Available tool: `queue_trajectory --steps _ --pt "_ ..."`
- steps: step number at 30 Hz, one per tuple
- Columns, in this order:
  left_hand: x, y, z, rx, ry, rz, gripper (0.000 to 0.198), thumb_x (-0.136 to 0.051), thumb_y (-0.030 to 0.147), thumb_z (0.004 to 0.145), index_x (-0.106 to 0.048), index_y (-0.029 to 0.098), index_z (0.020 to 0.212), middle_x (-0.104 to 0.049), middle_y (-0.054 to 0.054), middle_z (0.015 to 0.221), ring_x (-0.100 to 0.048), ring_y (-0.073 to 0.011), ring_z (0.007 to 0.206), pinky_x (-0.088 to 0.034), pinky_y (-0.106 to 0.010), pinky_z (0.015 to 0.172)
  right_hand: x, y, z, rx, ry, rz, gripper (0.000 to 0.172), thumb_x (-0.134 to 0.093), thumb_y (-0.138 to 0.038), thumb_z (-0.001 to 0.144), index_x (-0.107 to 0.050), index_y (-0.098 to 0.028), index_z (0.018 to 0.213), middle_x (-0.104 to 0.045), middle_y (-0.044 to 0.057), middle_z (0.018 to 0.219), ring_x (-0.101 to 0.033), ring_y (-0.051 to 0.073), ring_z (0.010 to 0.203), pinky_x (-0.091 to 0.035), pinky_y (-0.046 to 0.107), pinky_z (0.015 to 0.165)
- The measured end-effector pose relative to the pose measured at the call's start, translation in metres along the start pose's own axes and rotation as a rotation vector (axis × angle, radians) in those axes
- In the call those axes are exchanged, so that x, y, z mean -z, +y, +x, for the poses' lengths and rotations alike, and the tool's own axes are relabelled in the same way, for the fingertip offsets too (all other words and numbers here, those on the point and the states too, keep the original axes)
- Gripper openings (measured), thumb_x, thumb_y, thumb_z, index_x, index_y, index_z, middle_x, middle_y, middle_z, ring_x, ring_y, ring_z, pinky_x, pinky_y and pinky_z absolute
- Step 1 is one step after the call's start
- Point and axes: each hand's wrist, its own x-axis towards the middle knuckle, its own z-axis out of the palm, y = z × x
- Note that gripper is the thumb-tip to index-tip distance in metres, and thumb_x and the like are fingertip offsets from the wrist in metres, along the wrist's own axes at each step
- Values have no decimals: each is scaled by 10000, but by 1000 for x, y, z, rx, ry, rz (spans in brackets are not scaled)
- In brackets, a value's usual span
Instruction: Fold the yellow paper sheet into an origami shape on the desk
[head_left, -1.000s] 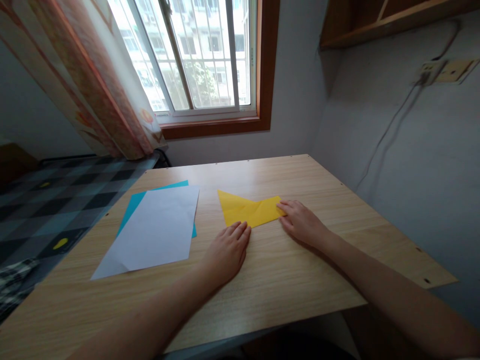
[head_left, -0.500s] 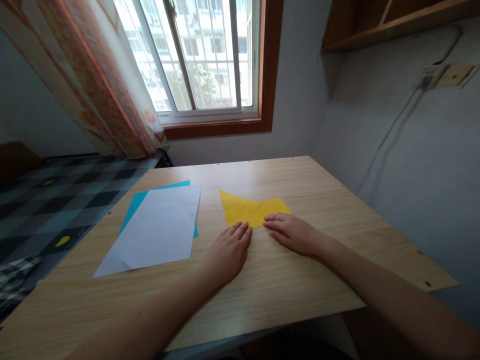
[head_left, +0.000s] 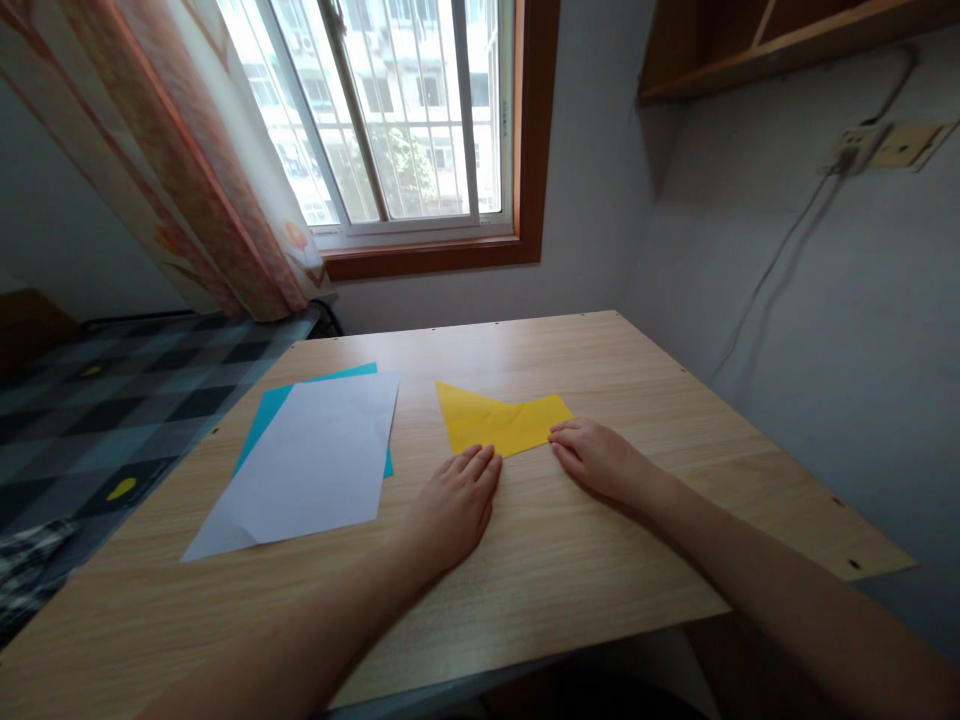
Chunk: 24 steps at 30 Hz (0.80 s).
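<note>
Here lies the yellow paper on the table, long axis running left to right, just beyond left hand and right hand, both flat, unclenched, touching its near edge.

Your head view looks forward and down from above and behind your left hand and right hand, near enough to show both whole, just below mid-frame. It takes in the wooden table around them and faces the window well beyond, with the curtain to their left and the wall socket to their right.
</note>
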Motion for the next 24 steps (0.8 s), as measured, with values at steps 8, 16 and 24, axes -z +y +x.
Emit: queue_trajectory --steps 8,16,24 --pt "-1 -1 -1 3 7 -40 451 -390 233 938 -479 108 1363 -488 -146 1430 -460 -272 1304 -366 -428 1085 0 11 1 -157 8 -116 279 -433 -157 911 -680 -159 781 -713 123 870 -652 226 861 -467 307 801" --pt "-3 -2 -1 5 14 -50 452 -398 223 935 -474 113 1366 -482 -149 1433 -454 -272 1305 -355 -427 1090 2 8 -1 -65 113 -89 263 -463 -155 895 -685 -124 1033 -682 156 1099 -612 256 1045 -458 386 958" --pt "-2 -1 -2 -3 8 -35 460 -403 203 931 -471 83 1369 -476 -167 1434 -443 -286 1316 -346 -437 1098 -9 -20 -4 314 -80 75 461 -442 -370 966 -508 -148 1365 -513 143 1401 -472 248 1284 -374 435 1089"
